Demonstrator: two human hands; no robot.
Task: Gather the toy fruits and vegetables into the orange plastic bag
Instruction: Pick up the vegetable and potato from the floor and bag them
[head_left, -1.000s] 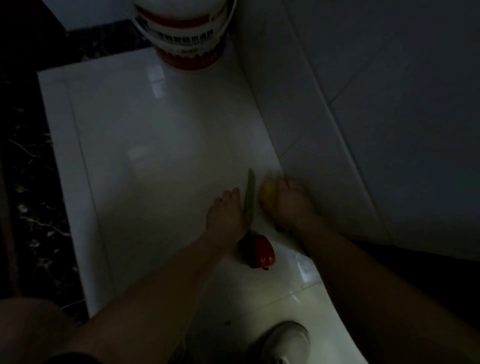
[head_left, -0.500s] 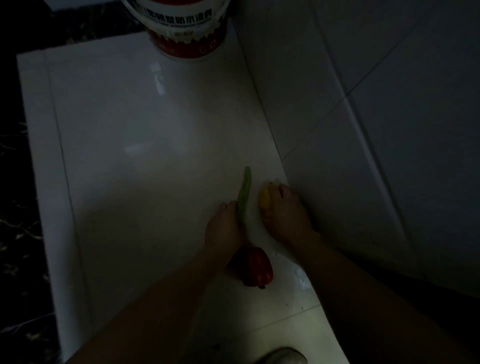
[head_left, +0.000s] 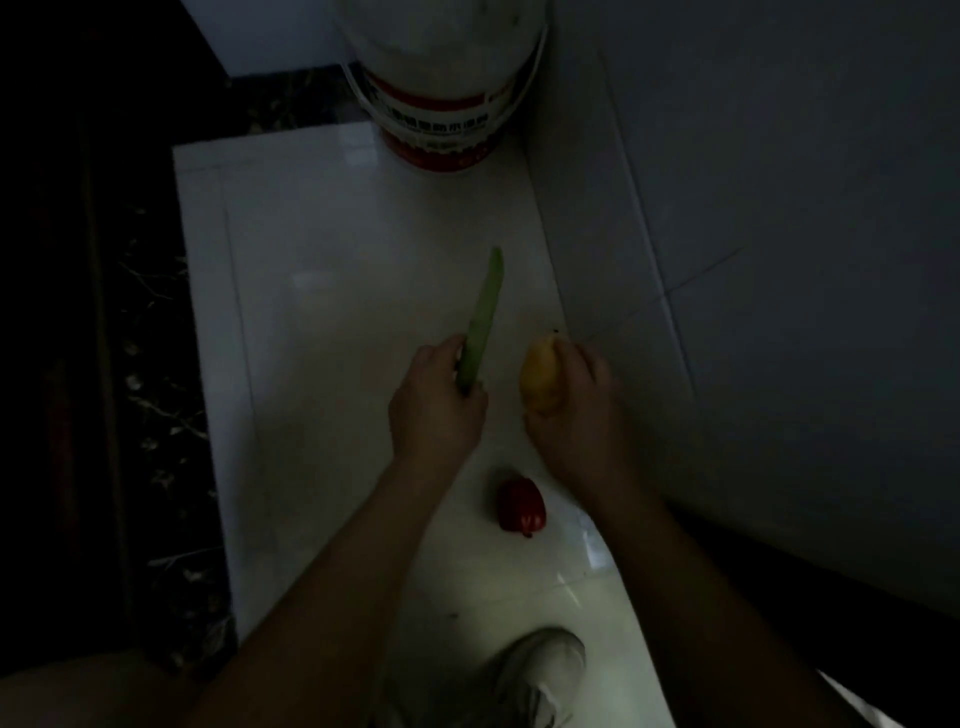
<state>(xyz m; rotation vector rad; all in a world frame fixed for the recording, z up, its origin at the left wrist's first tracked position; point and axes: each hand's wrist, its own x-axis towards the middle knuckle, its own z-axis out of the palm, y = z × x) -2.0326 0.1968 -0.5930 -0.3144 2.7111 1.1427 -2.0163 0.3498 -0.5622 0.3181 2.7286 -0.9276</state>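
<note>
While our left hand grips the long green toy vegetable by its lower end, our right hand curls round the yellow toy fruit; the red toy pepper lies on the white floor between our forearms.

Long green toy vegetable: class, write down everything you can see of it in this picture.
The long green toy vegetable is slim, straight and pale green, smooth like plastic, narrowing to a blunt tip. The left hand grips its lower end, fingers curled round it, so that end is hidden. It points away from the person over the white floor tile, tip toward the bucket. It is apart from the yellow toy fruit held in the right hand. Dim light hides finer detail.
</note>
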